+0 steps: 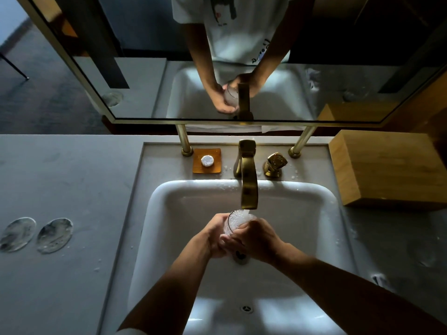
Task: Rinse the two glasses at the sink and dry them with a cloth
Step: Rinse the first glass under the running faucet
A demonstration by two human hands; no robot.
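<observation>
Both hands share the grip: left hand (pixel 214 234) and right hand (pixel 256 238) curl round one glass (pixel 233 222) under the running tap (pixel 249 187), over the sink (pixel 169 201). Risk: wet fingers slip and the glass strikes the basin. The second glass is not visible.

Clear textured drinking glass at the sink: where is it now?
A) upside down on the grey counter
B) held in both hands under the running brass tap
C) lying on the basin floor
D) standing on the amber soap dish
B: both the left hand and right hand grip the clear textured glass while water from the brass tap pours into it.
</observation>
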